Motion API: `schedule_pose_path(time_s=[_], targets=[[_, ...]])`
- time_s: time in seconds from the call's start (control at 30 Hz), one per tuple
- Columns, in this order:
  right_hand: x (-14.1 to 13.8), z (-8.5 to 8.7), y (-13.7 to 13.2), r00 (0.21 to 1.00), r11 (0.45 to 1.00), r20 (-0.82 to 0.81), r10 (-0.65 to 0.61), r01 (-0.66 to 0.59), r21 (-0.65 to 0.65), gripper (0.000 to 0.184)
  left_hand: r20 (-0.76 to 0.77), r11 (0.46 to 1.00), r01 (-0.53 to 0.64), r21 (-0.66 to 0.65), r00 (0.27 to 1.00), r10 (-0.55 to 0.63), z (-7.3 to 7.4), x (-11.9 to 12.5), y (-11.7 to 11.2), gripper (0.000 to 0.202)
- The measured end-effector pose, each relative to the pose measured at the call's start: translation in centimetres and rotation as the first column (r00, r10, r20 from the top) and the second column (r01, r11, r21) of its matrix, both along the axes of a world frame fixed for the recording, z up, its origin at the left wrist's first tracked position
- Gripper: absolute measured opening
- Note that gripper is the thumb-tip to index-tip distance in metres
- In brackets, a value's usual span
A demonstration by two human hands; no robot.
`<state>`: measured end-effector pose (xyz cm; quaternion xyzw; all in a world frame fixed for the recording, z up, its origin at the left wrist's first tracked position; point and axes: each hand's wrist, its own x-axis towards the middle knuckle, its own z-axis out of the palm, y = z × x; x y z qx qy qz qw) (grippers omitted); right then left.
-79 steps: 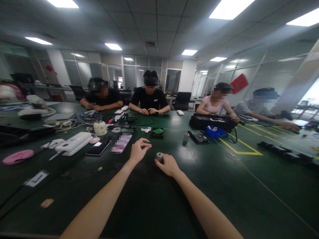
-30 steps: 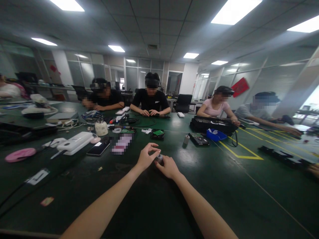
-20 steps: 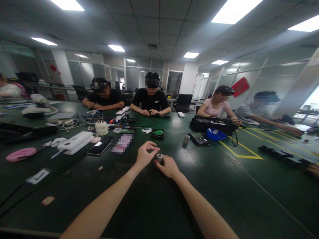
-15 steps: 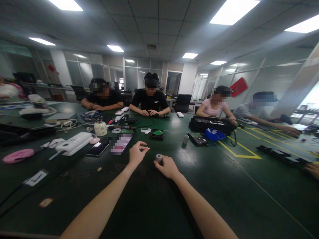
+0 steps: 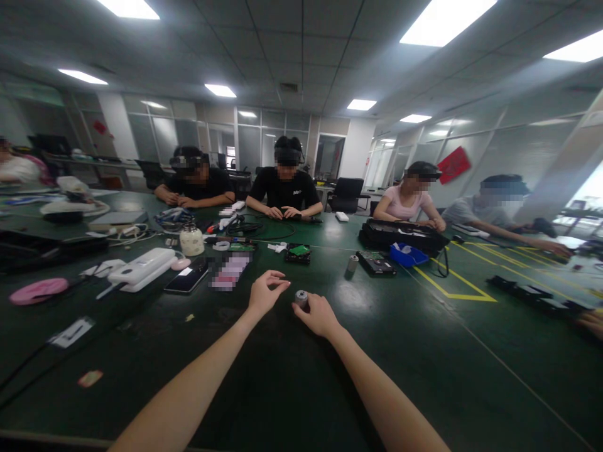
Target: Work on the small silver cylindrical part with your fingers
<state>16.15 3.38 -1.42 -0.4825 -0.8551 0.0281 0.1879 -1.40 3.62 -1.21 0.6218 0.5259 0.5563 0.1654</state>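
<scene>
A small grey metal cylinder (image 5: 301, 297) stands on the green table, its round top with a dark centre facing up. Thumb and fingers of my right hand (image 5: 320, 316) are closed around its right and near sides, hiding part of it. Just left of the cylinder, my left hand (image 5: 266, 293) hovers over the table with thumb and fingertips drawn together in a pinch. Whatever is between those tips, if anything, is too small to make out. Beyond my right hand stands a similar metal cylinder (image 5: 352, 263), beside a hard drive (image 5: 377, 263).
To the left lie a dark phone (image 5: 187, 276), a second phone-like screen (image 5: 230, 272), a white power strip (image 5: 141, 269) and a cream jar (image 5: 191, 241). Ahead is another drive with a green board (image 5: 298, 253). A blue tray (image 5: 407, 255) sits right. Several people sit around the table.
My left hand has moved a little right, closer to the cylinder, and its fingertips have drawn nearer together. My right hand keeps its hold. The view has shifted slightly.
</scene>
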Motion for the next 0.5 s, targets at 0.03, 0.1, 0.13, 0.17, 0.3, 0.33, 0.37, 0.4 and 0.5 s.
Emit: schedule_pose_path(time_s=[0.03,0.1,0.13,0.17,0.3,0.33,0.37,0.4,0.5], targets=[[0.0,0.0,0.0,1.0,1.0,-0.002,0.004,-0.004,0.002,0.028,0.042,0.999,0.041,0.036,0.998,-0.042,0.2,0.6,-0.1,0.01],[0.1,-0.1,0.1,1.0,1.0,-0.009,0.015,-0.015,0.003,0.027,0.089,0.993,0.098,0.071,0.991,-0.104,0.5,1.8,-0.5,0.009],[0.1,-0.1,0.1,1.0,1.0,-0.013,0.021,-0.021,0.001,0.026,0.095,0.99,0.121,0.073,0.987,-0.128,0.6,2.2,-0.7,0.009],[0.1,-0.1,0.1,1.0,1.0,-0.017,0.025,-0.025,0.001,0.026,0.094,0.988,0.141,0.07,0.985,-0.147,0.7,2.6,-0.9,0.009],[0.1,-0.1,0.1,0.999,0.999,-0.024,0.032,-0.032,-0.005,0.027,0.082,0.98,0.19,0.057,0.978,-0.194,0.6,2.9,-1.4,0.009],[0.1,-0.1,0.0,0.999,0.999,-0.022,0.032,-0.032,-0.007,0.027,0.087,0.979,0.198,0.056,0.975,-0.202,0.6,2.9,-1.4,0.01],[0.1,0.0,0.0,0.999,0.999,-0.021,0.031,-0.031,-0.01,0.027,0.094,0.977,0.205,0.057,0.973,-0.21,0.5,2.9,-1.3,0.012],[0.1,0.0,0.0,0.999,0.999,-0.019,0.031,-0.031,-0.013,0.028,0.096,0.975,0.213,0.059,0.971,-0.218,0.5,2.9,-1.3,0.012],[0.1,0.0,0.0,0.999,0.999,-0.018,0.029,-0.03,-0.014,0.029,0.067,0.97,0.232,0.067,0.969,-0.237,0.5,2.9,-1.4,0.012]])
